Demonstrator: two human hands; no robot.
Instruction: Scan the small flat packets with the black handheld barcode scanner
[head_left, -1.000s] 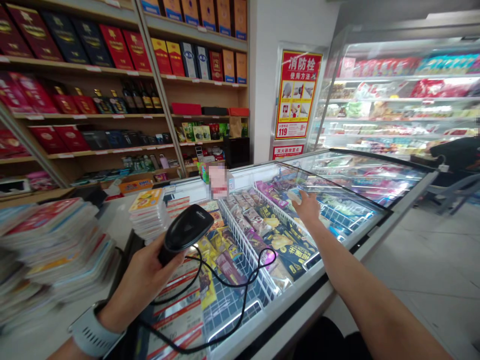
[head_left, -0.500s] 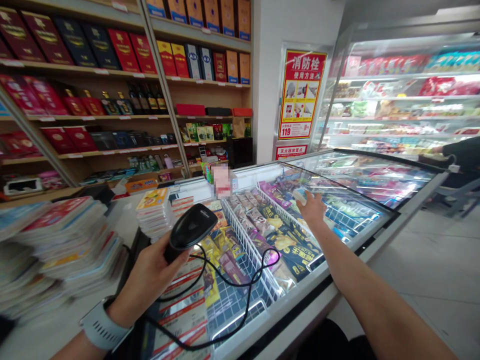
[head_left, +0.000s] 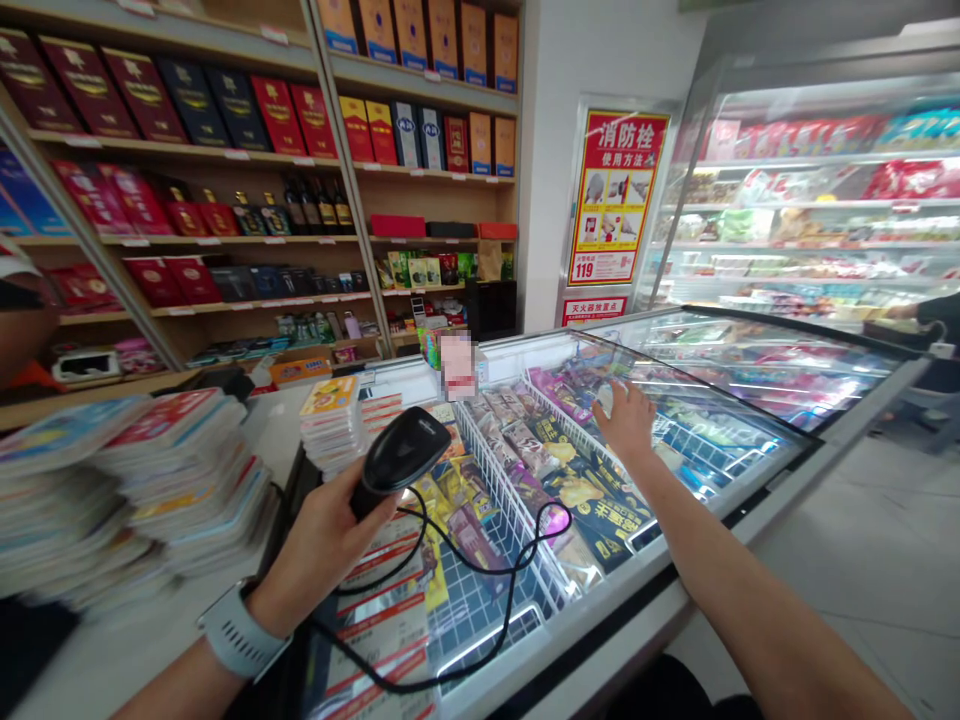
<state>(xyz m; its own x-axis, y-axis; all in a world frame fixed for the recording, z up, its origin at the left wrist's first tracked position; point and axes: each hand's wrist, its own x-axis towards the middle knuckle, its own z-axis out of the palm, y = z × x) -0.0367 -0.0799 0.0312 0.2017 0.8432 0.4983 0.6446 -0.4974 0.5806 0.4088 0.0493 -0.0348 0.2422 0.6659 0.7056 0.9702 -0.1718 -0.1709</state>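
Scanner cord [head_left: 512, 600] slung loose across the chest freezer [head_left: 525, 350]

The main risk lies in that black cord. It droops from the handheld barcode scanner [head_left: 401, 460] in a slack loop over the freezer's near section, where a sudden swing could catch it on the white wire divider [head_left: 510, 490] or the rim [head_left: 600, 650] and jerk the scanner out of the grip. The left hand [head_left: 319, 545] holds the scanner up near the freezer's near corner, fingers curled tight around the handle, with a grey watch [head_left: 240, 630] on the angled wrist. That hand works just beside the stacked cards [head_left: 334, 425] on the worktop [head_left: 277, 430], so a careless brush could tip the pile. The right arm reaches out over the rim — the right hand [head_left: 626, 422] sits palm down over the glass lid [head_left: 720, 410], fingers spread apart and empty. Whether they touch the glass cannot be told; hard pressure there could shift the lid.
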